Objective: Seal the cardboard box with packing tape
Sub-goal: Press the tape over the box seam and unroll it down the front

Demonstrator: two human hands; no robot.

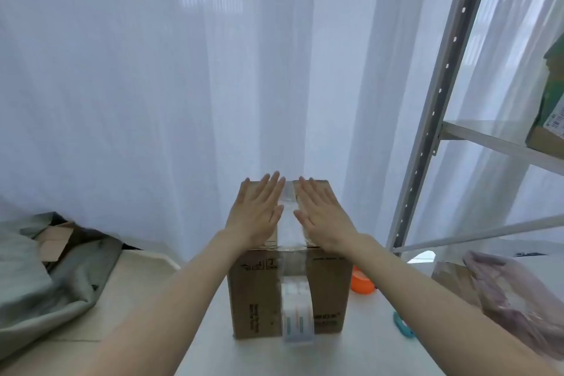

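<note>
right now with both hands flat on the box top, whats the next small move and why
Probably slide both palms outward and toward you along the tape to press it down. The left hand and right hand lie open on the box, one on each side of the strip over the centre seam. The tape looks wrinkled there, and the roll hangs down the front face, uncut.

Matt brown corrugated cardboard box (259, 299) with printed black marks; glossy clear plastic packing tape (288, 223) along its top seam. At 12 o'clock, sheer white woven curtain (152, 85). At 2 o'clock, painted grey metal shelving rack (439, 107). At 9 o'clock, matt grey-green cloth (33, 284). At 4 o'clock, glossy orange plastic object (361, 282).
</note>
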